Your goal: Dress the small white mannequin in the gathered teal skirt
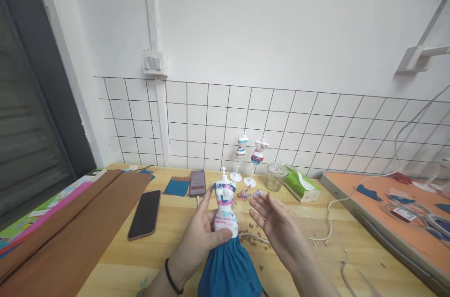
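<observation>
In front of me stands a small white dress form [225, 212] marked with pink and blue patches. A gathered blue skirt [228, 271] hangs from its waist. My left hand [204, 229] is wrapped round the form's left side, its thumb across the lower torso just above the skirt. To the right, my right hand [276, 222] is raised with its fingers apart, palm toward the form and holding nothing. Small brown scraps [253, 236] lie on the table between my hands. Behind the form rests a little heap of coloured bits [248, 193].
Two more mini dress forms [240, 152] stand by the wall, beside a clear cup [277, 177] and a green tissue pack [302, 183]. On the left lie a dark phone [145, 215], a lit phone [197, 182], blue fabric [176, 187] and brown sheets [77, 226]. A white cable [330, 217] crosses the right.
</observation>
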Motion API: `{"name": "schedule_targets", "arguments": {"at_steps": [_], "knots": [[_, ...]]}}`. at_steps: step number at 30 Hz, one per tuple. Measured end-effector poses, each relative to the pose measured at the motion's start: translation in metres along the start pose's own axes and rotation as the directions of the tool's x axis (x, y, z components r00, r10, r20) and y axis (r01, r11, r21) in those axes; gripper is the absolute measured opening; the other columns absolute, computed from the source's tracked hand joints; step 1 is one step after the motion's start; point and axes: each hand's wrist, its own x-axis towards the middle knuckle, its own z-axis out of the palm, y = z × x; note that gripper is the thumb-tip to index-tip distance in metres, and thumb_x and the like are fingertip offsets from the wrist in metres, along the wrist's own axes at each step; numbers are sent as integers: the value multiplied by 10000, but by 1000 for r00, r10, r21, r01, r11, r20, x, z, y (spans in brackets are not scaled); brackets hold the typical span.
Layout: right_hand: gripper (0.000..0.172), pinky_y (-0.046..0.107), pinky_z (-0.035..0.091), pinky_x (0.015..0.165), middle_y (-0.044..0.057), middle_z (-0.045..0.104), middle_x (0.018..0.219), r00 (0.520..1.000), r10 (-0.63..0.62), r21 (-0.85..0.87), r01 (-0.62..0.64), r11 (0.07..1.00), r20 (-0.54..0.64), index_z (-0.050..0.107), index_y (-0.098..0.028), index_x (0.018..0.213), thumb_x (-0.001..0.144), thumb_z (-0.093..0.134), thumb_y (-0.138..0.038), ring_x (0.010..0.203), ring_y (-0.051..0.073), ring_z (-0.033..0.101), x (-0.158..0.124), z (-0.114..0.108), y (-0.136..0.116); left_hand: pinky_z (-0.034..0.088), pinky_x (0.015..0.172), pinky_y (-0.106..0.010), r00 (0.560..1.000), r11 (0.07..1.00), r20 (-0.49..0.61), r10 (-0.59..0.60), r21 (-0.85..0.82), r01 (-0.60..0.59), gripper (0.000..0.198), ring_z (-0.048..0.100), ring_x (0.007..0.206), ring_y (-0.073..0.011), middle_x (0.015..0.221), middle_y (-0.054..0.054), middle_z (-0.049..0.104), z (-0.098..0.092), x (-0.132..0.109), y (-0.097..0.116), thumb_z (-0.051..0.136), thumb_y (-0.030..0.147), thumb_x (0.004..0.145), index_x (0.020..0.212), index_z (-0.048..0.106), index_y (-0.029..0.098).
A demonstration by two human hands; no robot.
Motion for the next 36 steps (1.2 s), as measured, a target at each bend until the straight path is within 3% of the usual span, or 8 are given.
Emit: {"name": "schedule_targets", "arguments": {"at_steps": [5,11,17,24,28,30,33,36], "knots": [[222,238,481,657,-7,648,681,970,-238,-465,235,853,53,665,-182,775,692,707,-383,661,126,594,-9,9,1,454,777,-351,1000,1000,-4,5,26,-5,1211,639,832,-234,961,-114,659,4,-1,1,790,322,592,1404,-101,203],[288,344,487,725,83,692,891,960,-189,-694,281,663,208,681,-173,875,679,702,-384,821,227,619,-7,22,11,447,773,-345,999,1000,42,2,4,-3,1164,609,872,-224,1058,-133,632,3,-1,-3,780,299,611,1412,-62,226],[258,295,476,671,43,671,686,972,-158,-660,234,714,175,671,-152,725,679,696,-404,690,180,604,-8,29,9,451,772,-349,1000,1000,21,10,5,-10,1150,620,859,-221,1051,-137,641,4,-1,-4,769,243,629,1412,-73,217],[227,228,468,621,-4,624,627,987,-82,-516,143,845,140,645,-172,726,670,719,-380,609,117,572,-14,24,-5,435,676,-223,994,993,-85,69,102,-60,1080,610,762,-127,1120,-125,630,8,1,-4,744,159,642,1416,-6,229],[207,294,489,675,53,674,735,938,-265,-739,341,581,225,683,-177,784,746,644,-377,723,192,617,-13,19,3,439,673,-206,993,991,-82,81,116,-71,1054,609,773,-113,1209,-133,582,10,-1,-5,720,149,670,1413,-20,252],[185,323,485,738,75,679,846,872,-350,-782,470,409,341,687,-192,848,806,577,-334,823,217,615,-13,17,11,449,693,-214,991,990,-107,79,126,-66,1051,614,799,-122,1234,-138,563,12,-2,-5,717,153,671,1414,-19,254],[203,333,472,788,96,653,959,679,-445,-741,669,47,584,643,-192,994,868,484,-205,914,212,590,-13,13,20,465,749,-248,986,988,-159,57,150,-33,1062,621,883,-160,1266,-147,533,15,-3,-4,719,159,659,1414,-21,256],[214,352,471,728,118,641,937,471,-439,-623,713,-321,765,600,-157,1029,859,475,-121,872,217,577,-11,11,23,479,789,-293,982,978,-186,41,211,-1,1056,613,965,-206,1276,-152,523,18,-4,-3,701,151,662,1415,-34,252]]}}
